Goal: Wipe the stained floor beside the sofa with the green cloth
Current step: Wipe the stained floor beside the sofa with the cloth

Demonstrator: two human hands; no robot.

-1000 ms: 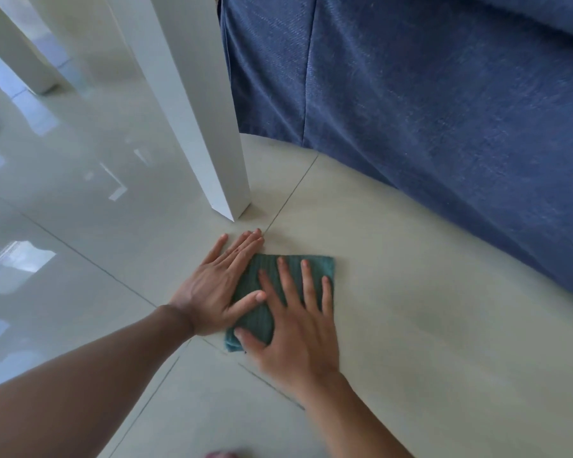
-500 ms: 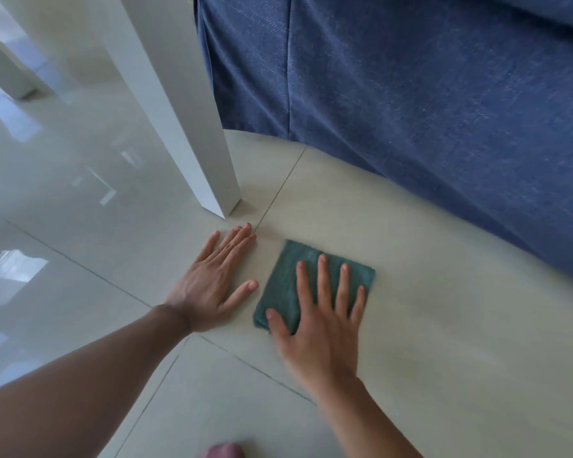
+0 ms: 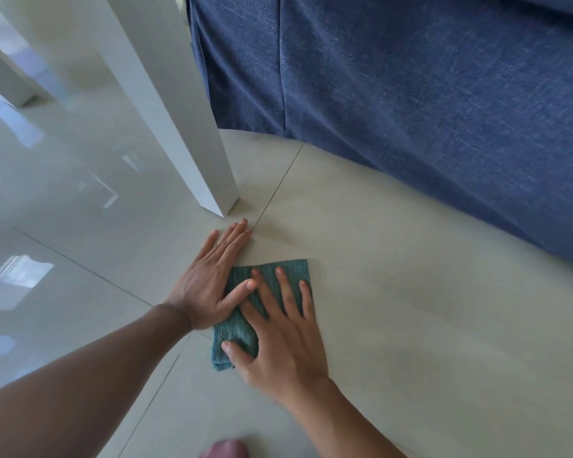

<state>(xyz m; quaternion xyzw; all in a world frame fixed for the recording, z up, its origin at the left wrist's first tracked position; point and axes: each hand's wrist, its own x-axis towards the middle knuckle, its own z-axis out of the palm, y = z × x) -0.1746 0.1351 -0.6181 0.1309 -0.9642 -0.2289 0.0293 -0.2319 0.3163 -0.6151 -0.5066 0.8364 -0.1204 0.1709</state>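
Note:
A folded green cloth (image 3: 237, 332) lies flat on the pale tiled floor (image 3: 411, 309) in front of the blue sofa (image 3: 411, 110). My right hand (image 3: 278, 345) presses down on the cloth with fingers spread and the thumb curled over its near left edge. My left hand (image 3: 209, 285) rests flat on the floor just left of the cloth, fingers together, holding nothing; its thumb lies over the cloth's left edge. A faint dull patch shows on the tile to the right of the cloth.
A white table leg (image 3: 186, 127) stands on the floor just beyond my left fingertips, close to the sofa's corner. Another white leg (image 3: 4, 74) is at the far left. Glossy tiles spread to the left. A bit of my foot (image 3: 227, 449) shows at the bottom edge.
My right hand has slid the cloth back to the left and nearer to me, so it now touches my left thumb. The left hand has stayed planted.

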